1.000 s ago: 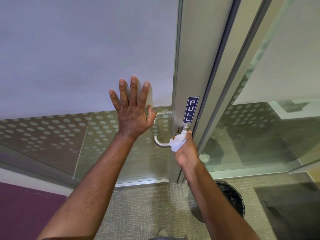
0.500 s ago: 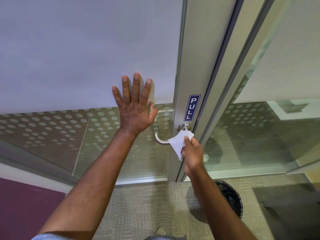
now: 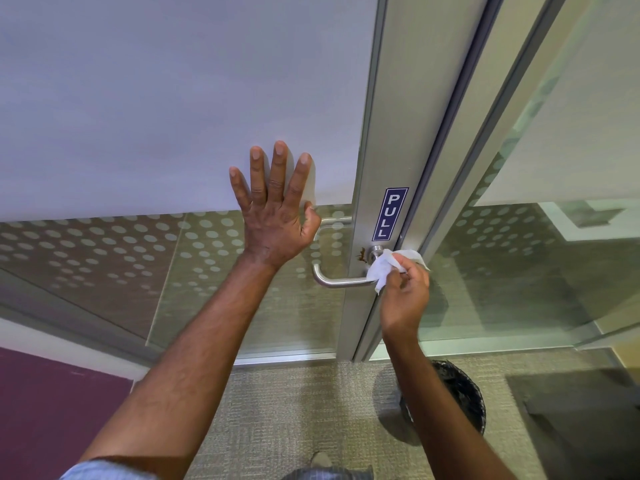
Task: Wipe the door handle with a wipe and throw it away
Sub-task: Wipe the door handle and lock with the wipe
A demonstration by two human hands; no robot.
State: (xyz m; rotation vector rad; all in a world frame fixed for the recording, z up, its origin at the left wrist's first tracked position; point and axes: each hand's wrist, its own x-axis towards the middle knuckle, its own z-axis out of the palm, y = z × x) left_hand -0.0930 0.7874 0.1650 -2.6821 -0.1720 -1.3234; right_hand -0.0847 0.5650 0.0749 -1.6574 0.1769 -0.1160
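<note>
Door handle (image 3: 341,280), a brushed metal lever, sticks out leftward from the aluminium door frame (image 3: 388,133), just below a blue PULL sign (image 3: 390,214). My right hand (image 3: 404,295) pinches a crumpled white wipe (image 3: 388,266) between thumb and fingers and presses it against the base of the lever, where it meets the frame. My left hand (image 3: 275,216) lies flat on the frosted glass panel (image 3: 173,98), fingers spread apart, thumb near the handle's inner side. A black waste bin (image 3: 460,400) stands on the carpet (image 3: 294,410) below my right forearm.
</note>
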